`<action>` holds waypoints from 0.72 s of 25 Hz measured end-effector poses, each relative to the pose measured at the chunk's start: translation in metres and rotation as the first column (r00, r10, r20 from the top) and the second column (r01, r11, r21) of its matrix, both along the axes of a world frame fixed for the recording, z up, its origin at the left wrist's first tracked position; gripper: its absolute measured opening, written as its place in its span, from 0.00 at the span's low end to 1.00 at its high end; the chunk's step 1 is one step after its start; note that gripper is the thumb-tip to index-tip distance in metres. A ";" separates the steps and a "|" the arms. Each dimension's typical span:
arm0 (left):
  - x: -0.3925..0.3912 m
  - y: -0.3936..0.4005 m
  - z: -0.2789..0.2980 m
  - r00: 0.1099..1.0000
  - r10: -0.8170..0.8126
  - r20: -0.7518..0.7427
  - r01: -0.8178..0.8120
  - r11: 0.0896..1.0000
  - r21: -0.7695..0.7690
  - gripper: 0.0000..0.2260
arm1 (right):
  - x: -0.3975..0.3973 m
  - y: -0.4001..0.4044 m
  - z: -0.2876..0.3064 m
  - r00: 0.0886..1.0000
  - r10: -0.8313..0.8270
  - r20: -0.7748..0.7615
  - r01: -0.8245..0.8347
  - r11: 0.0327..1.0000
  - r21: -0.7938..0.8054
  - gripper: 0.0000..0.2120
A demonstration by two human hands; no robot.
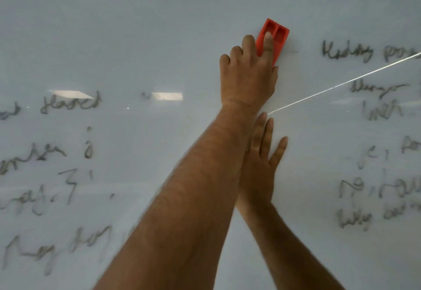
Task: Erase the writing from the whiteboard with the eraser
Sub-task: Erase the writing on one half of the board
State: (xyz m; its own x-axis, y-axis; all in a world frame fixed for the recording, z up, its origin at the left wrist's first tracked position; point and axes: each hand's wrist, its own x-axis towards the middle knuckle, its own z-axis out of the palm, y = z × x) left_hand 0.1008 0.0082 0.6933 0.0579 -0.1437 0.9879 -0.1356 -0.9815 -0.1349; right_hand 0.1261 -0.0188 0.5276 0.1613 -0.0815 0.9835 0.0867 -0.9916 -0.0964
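Head view: eraser, a red-orange block with two hollows in its back, is lying flat against the whiteboard high in the middle, sticking out past the fingertips of one hand. Which arm this is cannot be settled for certain; the forearm is coming up from the lower left and crossing over the other, so it is probably the left hand. It is clamping the eraser: the index finger is pressing into the left hollow, the other fingers are curling over the block's left edge, and the thumb is sitting against its lower right corner.

The other hand, likely the right, is lying spread and flat on the board just below the first wrist, fingers straight and pointing upward, holding nothing. Its inner side is being hidden by the crossing forearm.

Black handwriting is standing on both sides: a blurred column at the left and another at the right, with a top line level with the eraser and well to its right. The board between the columns, where the arms are reaching, is looking wiped. A thin bright streak is slanting from the right edge down to the first wrist, and two pale light reflections are glaring left of the arm
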 end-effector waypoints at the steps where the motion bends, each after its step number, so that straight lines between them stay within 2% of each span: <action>1: 0.001 -0.005 0.003 1.000 -0.001 0.003 0.001 1.000 0.007 0.31 | -0.001 0.000 0.001 1.000 0.015 0.013 -0.015 1.000 0.005 0.39; 6: 0.006 -0.017 0.009 0.999 0.007 0.031 -0.009 0.998 0.063 0.30 | -0.004 -0.002 0.000 1.000 0.010 -0.001 -0.010 1.000 -0.002 0.44; 11: 0.006 -0.009 0.017 0.999 0.002 0.038 -0.010 0.981 0.193 0.30 | -0.001 -0.002 -0.001 1.000 0.013 -0.026 -0.014 1.000 -0.013 0.49; 15: 0.005 0.007 0.025 0.997 0.030 0.069 -0.052 0.939 0.341 0.29 | -0.001 -0.002 -0.001 0.999 0.035 0.016 -0.036 0.999 0.016 0.37; 18: 0.003 0.036 0.026 0.997 0.028 0.073 -0.054 0.925 0.377 0.29 | 0.001 -0.002 -0.002 0.998 0.036 0.046 -0.037 0.999 0.020 0.35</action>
State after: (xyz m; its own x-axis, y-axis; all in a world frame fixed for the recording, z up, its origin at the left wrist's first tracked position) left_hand 0.1042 0.0445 0.7197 0.0090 -0.5063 0.8623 -0.0748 -0.8603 -0.5043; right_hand 0.1270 -0.0206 0.5253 0.1193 -0.0966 0.9881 0.1278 -0.9855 -0.1118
